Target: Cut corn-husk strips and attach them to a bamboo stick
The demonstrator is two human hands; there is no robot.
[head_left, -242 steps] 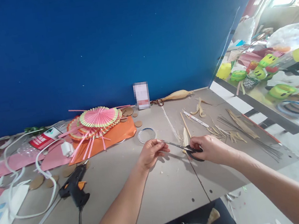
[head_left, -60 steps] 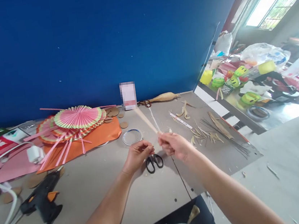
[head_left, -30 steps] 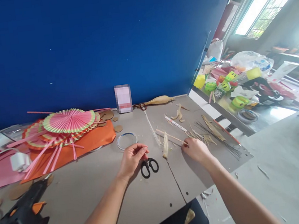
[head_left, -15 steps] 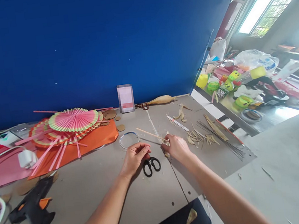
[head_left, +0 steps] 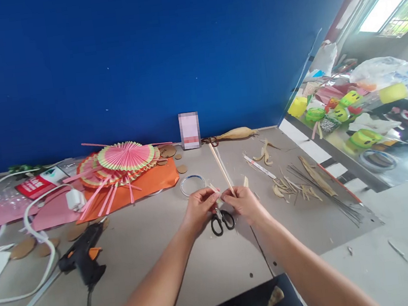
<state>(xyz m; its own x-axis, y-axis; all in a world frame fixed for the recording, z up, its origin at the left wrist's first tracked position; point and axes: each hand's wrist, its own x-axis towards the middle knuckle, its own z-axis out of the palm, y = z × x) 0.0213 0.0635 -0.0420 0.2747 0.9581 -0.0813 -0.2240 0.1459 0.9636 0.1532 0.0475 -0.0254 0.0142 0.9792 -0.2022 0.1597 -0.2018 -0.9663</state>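
My right hand pinches a thin pale wooden stick near its lower end. The stick points away from me toward the blue panel. Close beside it, my left hand has thumb and fingers pressed together on a small pale strip, whose kind I cannot make out. The two hands nearly meet at the fingertips. Just below them on the table lie scissors with black handles; their blades are partly hidden by the left hand. A clear ring-shaped roll rests beyond my left hand.
Left on the table lie a black glue gun, pink-and-green paper fans, orange paper and a white cable. Dried husk pieces, thin wires and a white marker-like stick lie right. A blue panel stands behind.
The stick has swung from pointing left to pointing away from me. My hands have come together, and a pale strip now shows at my left fingertips. The view has turned left.
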